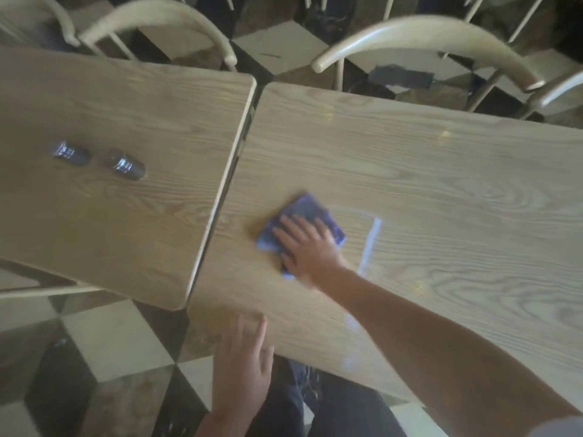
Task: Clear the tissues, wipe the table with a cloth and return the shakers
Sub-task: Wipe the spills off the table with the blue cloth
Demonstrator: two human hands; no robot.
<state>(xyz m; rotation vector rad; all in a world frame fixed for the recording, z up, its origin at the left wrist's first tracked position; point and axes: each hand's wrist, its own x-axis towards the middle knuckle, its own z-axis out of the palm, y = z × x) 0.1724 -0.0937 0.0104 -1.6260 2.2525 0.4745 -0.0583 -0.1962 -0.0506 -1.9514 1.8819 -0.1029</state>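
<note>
My right hand [307, 246] presses flat on a folded blue cloth [303, 212] on the right wooden table [441, 184], close to that table's left edge. A wet streak shines just right of the cloth. My left hand [241, 367] rests with fingers spread at the near corner of the same table and holds nothing. Two dark shakers with metal tops, one [70, 152] to the left and the other [126, 164] beside it, stand on the left wooden table [142, 231]. No tissues are in view.
A narrow gap separates the two tables. Pale curved-back chairs [426, 36] stand along the far side, and another chair [164, 17] is behind the left table. The floor [116, 335] is chequered tile. My dark trousers [340, 405] show below the table edge.
</note>
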